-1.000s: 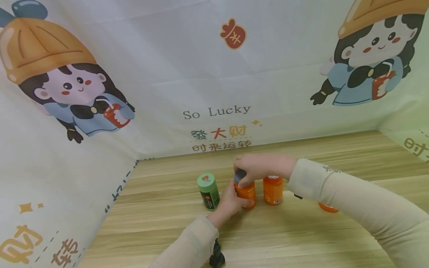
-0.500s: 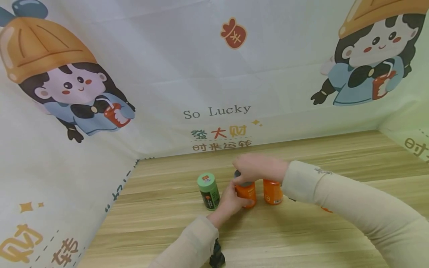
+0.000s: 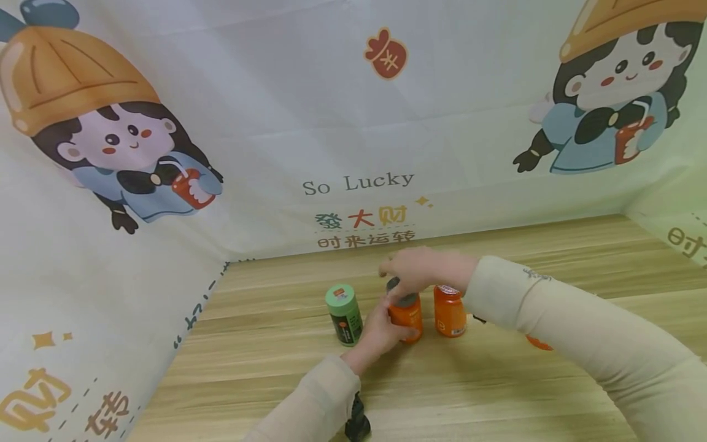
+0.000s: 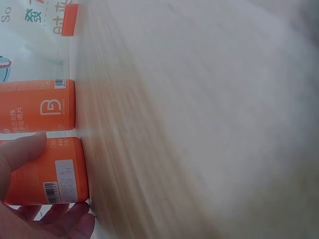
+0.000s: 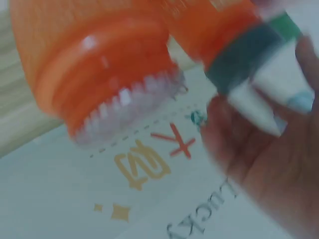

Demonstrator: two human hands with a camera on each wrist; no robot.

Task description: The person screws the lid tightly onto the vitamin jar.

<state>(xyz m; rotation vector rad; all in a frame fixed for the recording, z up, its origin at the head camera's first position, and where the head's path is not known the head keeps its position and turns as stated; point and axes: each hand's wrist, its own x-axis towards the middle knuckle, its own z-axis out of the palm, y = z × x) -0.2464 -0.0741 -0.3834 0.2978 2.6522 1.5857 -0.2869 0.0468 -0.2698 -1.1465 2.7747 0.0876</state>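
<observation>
My left hand [image 3: 378, 334] grips the body of an orange tablet bottle [image 3: 407, 321], which stands upright on the table. In the left wrist view, its thumb and fingers wrap around the bottle [image 4: 47, 174], below a barcode label. A dark grey cap [image 3: 406, 300] sits on this bottle. My right hand [image 3: 415, 270] is over the cap, fingers spread and loosely bent around it. The right wrist view shows those fingers [image 5: 222, 132] beside the dark cap [image 5: 244, 57], with a gap between. A second orange bottle [image 3: 450, 313] with a whitish ribbed top stands just to the right.
A green jar [image 3: 343, 316] with a light green lid stands left of the left hand. Part of an orange item [image 3: 538, 342] shows beside the right sleeve. White printed cloth [image 3: 265, 202] rises behind the wooden table [image 3: 248, 356].
The right hand turned over the cap, then its fingers loosened and lifted slightly from it. The left hand and the bottle have stayed in place.
</observation>
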